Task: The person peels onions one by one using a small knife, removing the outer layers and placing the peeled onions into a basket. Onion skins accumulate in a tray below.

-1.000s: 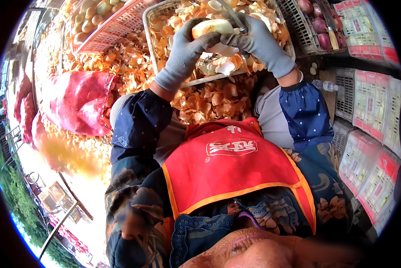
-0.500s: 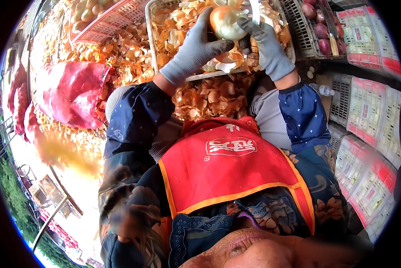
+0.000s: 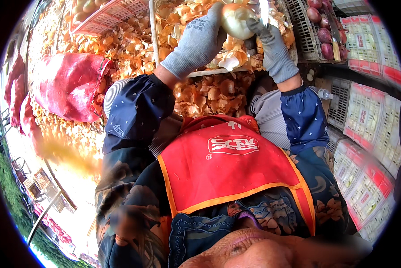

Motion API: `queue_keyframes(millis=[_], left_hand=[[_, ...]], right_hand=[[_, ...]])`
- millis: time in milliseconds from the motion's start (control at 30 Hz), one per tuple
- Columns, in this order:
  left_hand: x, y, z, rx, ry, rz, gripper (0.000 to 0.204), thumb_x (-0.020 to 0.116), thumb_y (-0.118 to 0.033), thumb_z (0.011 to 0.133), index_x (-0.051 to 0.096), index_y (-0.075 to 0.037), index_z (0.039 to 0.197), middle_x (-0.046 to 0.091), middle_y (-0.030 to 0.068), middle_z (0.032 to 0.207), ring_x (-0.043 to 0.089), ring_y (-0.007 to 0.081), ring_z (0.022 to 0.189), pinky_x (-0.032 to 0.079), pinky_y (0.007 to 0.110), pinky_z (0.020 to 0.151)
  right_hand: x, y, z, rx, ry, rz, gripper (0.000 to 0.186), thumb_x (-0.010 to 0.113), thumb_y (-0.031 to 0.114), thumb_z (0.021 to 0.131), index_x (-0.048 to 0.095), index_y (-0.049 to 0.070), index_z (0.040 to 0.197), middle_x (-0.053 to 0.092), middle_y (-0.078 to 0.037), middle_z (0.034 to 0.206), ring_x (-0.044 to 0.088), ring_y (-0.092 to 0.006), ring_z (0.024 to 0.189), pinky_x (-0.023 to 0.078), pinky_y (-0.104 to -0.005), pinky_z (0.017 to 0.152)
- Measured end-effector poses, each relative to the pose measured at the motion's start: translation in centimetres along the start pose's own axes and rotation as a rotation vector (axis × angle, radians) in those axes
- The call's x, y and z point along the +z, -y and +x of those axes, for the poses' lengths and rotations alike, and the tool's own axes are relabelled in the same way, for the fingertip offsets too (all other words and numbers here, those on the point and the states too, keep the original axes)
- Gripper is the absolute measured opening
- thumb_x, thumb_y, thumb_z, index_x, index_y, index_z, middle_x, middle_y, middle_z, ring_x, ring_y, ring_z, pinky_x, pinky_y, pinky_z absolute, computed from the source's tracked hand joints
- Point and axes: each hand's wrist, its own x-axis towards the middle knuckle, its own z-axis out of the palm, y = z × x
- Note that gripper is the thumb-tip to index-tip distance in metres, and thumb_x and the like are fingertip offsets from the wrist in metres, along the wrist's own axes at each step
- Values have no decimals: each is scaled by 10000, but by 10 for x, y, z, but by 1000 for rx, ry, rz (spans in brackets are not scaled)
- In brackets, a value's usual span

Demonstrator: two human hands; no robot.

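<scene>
My left hand, in a grey glove, grips a pale yellow onion over a metal tray full of onion skins. My right hand, also gloved in grey, holds a knife whose blade rests against the onion's right side. Loose peel hangs just under the onion. Both forearms wear dark blue patterned sleeves, and a red apron covers my chest.
Orange onion skins litter the ground. A red mesh sack lies at the left. A pink crate holds peeled onions at top left. A dark crate of red onions stands at top right, with printed cartons along the right.
Both hands have lifted the onion up and slightly right over the tray. The onion has turned in my left hand, and the knife blade now lies on its right side.
</scene>
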Motion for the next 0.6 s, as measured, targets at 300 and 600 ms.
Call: queue_keyframes(millis=[300, 600], left_hand=[[8, 12, -2, 214, -141, 171, 495, 593, -68, 853, 436, -23, 1320, 644, 211, 948, 643, 376, 863, 523, 416, 716], [-2, 15, 3, 341, -127, 291, 468, 583, -73, 848, 475, -53, 1303, 650, 189, 898, 647, 367, 814, 526, 408, 712]], right_hand=[[7, 0, -3, 106, -57, -14, 660, 599, 586, 857, 535, 64, 1256, 597, -8, 1043, 591, -60, 748, 506, -191, 534], [2, 19, 3, 201, 137, -91, 522, 716, 493, 801, 629, 40, 1045, 638, -38, 792, 561, -91, 539, 442, -208, 455]])
